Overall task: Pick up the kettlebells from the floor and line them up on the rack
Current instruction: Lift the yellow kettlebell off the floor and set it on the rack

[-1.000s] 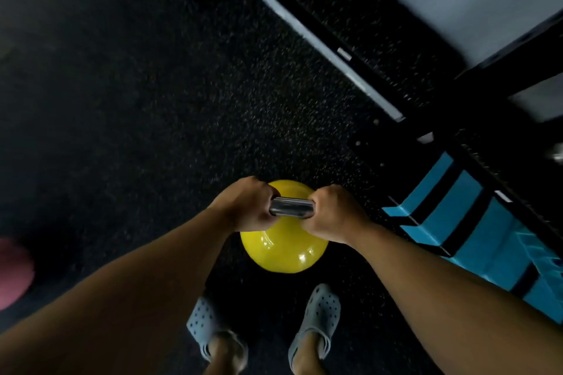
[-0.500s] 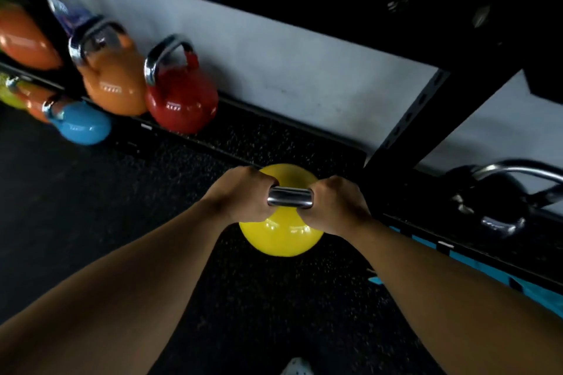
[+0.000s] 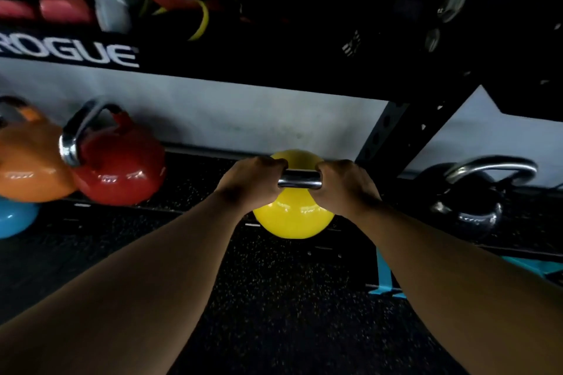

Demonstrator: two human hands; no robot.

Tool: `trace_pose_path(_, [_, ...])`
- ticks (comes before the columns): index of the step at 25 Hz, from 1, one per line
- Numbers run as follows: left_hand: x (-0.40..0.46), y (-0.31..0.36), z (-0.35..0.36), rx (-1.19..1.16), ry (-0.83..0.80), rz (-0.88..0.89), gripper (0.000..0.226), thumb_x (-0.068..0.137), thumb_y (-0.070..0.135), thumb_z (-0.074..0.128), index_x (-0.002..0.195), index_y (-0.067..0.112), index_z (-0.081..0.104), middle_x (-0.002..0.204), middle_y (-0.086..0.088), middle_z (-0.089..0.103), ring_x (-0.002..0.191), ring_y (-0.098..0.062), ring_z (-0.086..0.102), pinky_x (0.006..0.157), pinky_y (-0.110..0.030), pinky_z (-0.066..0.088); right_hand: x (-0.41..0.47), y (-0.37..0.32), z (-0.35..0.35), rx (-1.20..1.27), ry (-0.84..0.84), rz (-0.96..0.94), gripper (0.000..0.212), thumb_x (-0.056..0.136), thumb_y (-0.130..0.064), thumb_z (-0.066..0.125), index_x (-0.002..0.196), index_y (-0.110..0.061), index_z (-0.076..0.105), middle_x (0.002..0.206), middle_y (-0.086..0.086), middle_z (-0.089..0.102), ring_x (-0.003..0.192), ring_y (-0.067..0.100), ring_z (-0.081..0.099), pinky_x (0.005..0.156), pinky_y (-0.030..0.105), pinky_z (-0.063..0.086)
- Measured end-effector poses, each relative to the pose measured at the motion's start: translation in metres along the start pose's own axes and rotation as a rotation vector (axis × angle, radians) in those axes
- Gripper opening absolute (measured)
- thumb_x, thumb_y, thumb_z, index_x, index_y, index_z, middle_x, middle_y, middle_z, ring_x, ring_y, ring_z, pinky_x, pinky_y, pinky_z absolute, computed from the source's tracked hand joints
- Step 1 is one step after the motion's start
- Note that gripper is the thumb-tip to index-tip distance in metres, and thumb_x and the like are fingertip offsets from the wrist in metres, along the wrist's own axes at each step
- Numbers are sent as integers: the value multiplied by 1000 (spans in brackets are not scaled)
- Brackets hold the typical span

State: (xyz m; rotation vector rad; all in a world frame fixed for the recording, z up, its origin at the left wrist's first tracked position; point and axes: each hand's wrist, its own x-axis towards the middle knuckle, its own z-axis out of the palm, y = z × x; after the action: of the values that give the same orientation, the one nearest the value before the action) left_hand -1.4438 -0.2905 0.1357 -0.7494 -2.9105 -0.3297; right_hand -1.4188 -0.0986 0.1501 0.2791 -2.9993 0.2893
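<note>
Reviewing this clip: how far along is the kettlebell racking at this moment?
Done: an orange kettlebell and a red kettlebell already sit side by side on the low rack shelf. In hand: the left hand and right hand grip the yellow kettlebell by its handle, near the shelf's front edge. Left: setting it down; a blue kettlebell apparently remains on the floor.

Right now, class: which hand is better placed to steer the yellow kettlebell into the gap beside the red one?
Probably the left hand: it grips the handle end nearer the red kettlebell and the bare shelf. The right hand grips the other end of the yellow kettlebell, nearer the upright.
</note>
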Motion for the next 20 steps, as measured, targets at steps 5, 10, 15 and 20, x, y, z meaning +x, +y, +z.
trace_pose_path(5, [40,-1,24,-75,-49,19,14,79,18,56,93,18,57,91,-15,69,83,-41,65,58,-34,39,20,20,22,67,-32,157,20,78,-27,63,94,-16,67,94,14,72,90,40,67,69,39,53])
trace_pose_path(10, [72,-10,29,-166,-74,-64,14,82,11,58,95,15,59,88,-16,67,81,-39,64,59,-36,45,53,33,26,189,-19,195,15,76,-15,66,91,-15,70,83,13,72,80,34,68,62,27,43])
trace_pose_path(15, [101,-10,34,-248,-104,-147,18,84,5,56,101,10,61,94,-21,66,86,-39,63,67,-45,55,75,46,27,233,-43,264,25,81,-15,68,106,-12,69,94,15,72,86,31,68,62,25,42])
trace_pose_path(20, [106,-13,44,-282,-75,-163,17,85,6,58,100,11,61,90,-17,67,83,-35,64,66,-44,56,79,52,28,244,-49,248,26,79,-15,68,105,-11,68,95,16,72,86,31,68,62,25,42])
